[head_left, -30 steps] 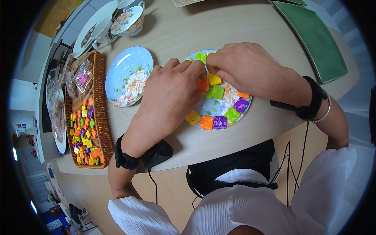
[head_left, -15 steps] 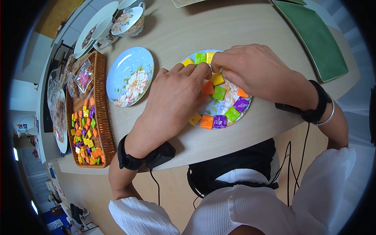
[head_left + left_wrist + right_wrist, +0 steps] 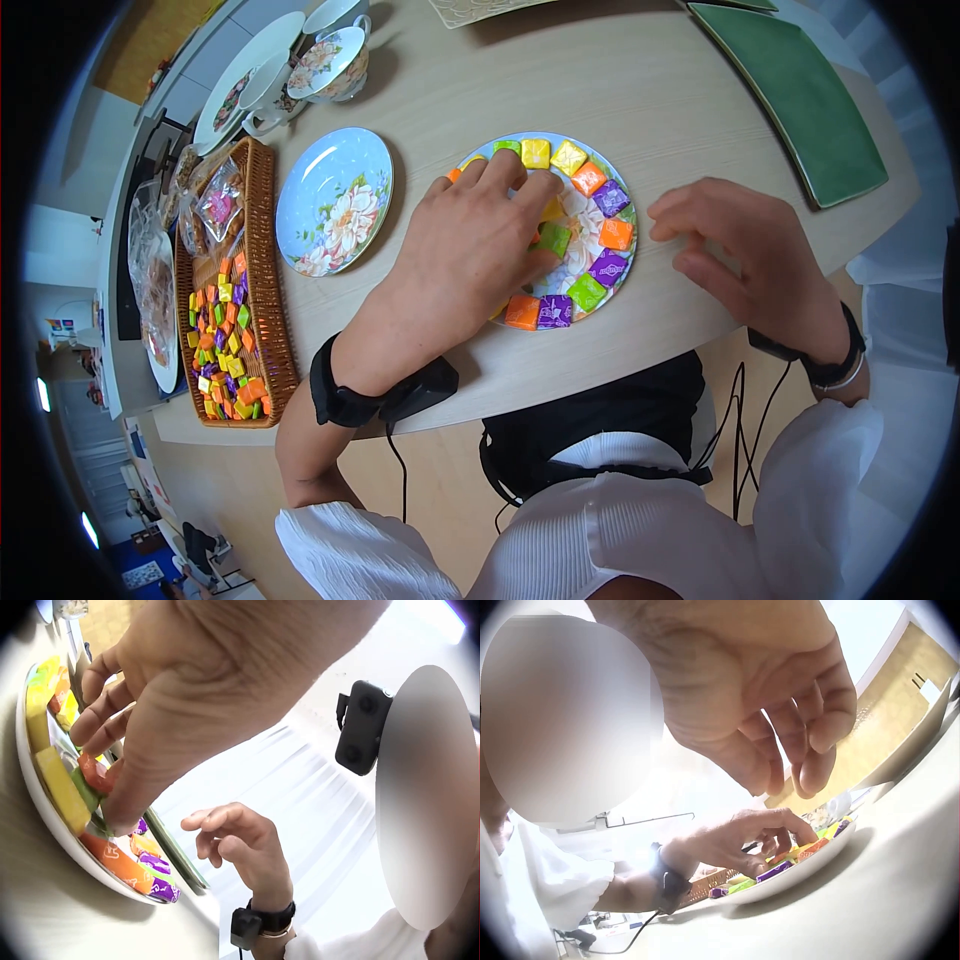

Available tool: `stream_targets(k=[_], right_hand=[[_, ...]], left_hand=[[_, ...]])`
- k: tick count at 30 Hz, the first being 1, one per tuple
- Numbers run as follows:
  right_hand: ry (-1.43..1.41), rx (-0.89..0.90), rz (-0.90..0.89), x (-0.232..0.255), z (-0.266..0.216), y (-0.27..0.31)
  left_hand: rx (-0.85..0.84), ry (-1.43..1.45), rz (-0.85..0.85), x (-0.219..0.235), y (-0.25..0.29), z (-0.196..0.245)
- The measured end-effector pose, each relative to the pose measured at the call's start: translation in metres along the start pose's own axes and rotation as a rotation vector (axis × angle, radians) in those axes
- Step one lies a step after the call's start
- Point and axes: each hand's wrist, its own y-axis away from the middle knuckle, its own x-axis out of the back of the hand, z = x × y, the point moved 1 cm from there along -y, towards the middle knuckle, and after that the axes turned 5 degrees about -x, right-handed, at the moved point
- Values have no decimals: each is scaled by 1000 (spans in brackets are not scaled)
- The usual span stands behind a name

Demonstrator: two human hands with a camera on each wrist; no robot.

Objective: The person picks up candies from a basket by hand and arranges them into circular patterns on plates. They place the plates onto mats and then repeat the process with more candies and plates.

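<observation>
In the head view my left hand is over the flowered plate, covering part of it. The left wrist view shows its thumb and fingers around an orange candy, beside a green candy. Wrapped candies line the plate's rim, among them a purple candy and a yellow candy; a green candy lies nearer the middle. To the right of the plate, my right hand hovers with loosely bent fingers, holding nothing; the right wrist view also shows this hand empty.
A second flowered plate lies left of my left hand. Beyond it stands a wicker basket with many candies and bagged items. Cups are at the upper left, a green tray at the upper right.
My right hand has left the plate and moved right, its fingers parting and uncovering candies on the rim. My left hand has stayed over the plate, shifting slightly.
</observation>
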Motion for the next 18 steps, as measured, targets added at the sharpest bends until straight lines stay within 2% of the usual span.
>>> stream_targets(k=[4,7,9,11,13,14,15,16,17,18], right_hand=[[-92,-134,31,-4,6,19],[-215,-163,146,-10,17,30],[-287,-244,218,-13,24,41],[-349,-287,287,-21,33,55],[-406,-282,352,-30,50,66],[-428,-261,375,-32,54,67],[-445,-242,402,-35,59,66],[-457,-233,431,-35,59,66],[-433,-242,425,-36,58,64],[-404,-254,426,-37,57,63]], left_hand=[[6,16,-4,2,4,2],[61,134,111,20,16,0],[123,95,271,40,32,-17],[415,13,352,61,57,-38],[609,61,363,66,81,-71],[550,-12,345,61,94,-93],[630,-57,272,56,96,-99],[477,-68,291,42,104,-118],[493,-30,219,31,109,-130],[621,78,181,25,104,-124]])
